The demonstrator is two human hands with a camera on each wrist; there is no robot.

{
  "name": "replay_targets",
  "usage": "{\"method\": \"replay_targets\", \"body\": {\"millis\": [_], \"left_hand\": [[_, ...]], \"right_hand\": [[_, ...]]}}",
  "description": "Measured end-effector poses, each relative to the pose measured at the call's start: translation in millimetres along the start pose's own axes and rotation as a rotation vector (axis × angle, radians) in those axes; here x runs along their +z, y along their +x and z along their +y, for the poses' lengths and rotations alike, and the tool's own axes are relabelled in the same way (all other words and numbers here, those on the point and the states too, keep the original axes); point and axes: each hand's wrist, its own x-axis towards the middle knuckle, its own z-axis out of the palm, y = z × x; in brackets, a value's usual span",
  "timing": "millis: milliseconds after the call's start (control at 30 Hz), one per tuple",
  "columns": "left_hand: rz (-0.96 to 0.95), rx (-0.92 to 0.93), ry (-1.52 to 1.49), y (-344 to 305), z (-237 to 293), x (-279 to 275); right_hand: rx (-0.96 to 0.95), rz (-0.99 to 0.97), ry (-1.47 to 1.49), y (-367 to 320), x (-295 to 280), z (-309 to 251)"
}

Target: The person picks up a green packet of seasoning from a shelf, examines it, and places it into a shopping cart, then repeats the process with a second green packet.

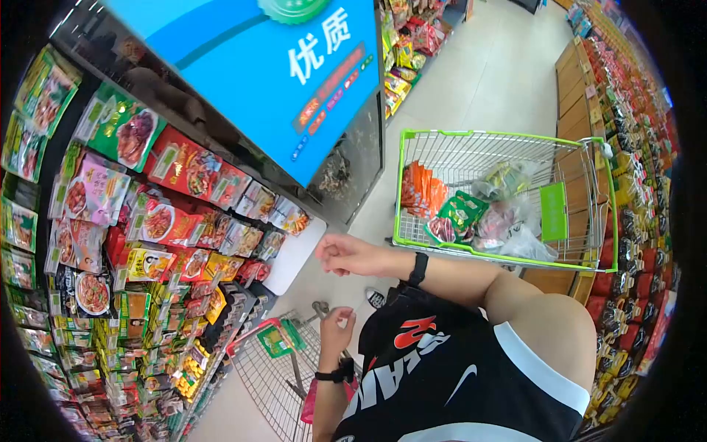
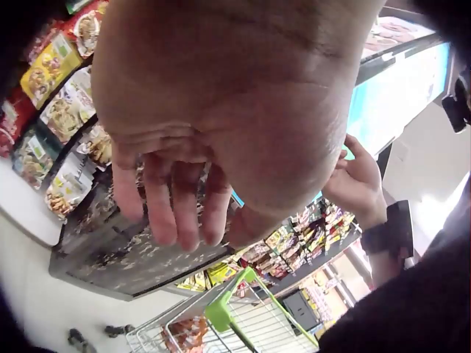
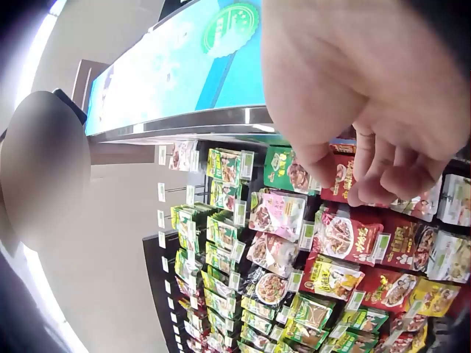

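My right hand is held out in front of the body with its fingers loosely bent and nothing in them. In the right wrist view that right hand overlaps the racks of packaged food, its thumb near the fingers. Lower in the head view, my left hand is raised with relaxed fingers, also holding nothing. The left wrist view shows the left hand large, fingers hanging down, with the right hand behind it. Nearest to both hands are hanging food packets, among them a red packet and a pink packet.
A green-rimmed shopping cart holds orange packets, a green packet and clear plastic bags. Another cart with a red handle stands beside the left arm. A blue sign rises behind the rack; stocked shelves line the right side.
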Motion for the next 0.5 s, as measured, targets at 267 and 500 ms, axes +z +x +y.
{"method": "replay_targets", "body": {"millis": [267,500], "left_hand": [[-0.103,0.064,0.132,81,114,84],[-0.433,-0.047,0.186,75,157,149]], "right_hand": [[0.016,0.210,0.167,-46,-162,9],[0.297,0.974,0.061,-149,-440,253]]}}
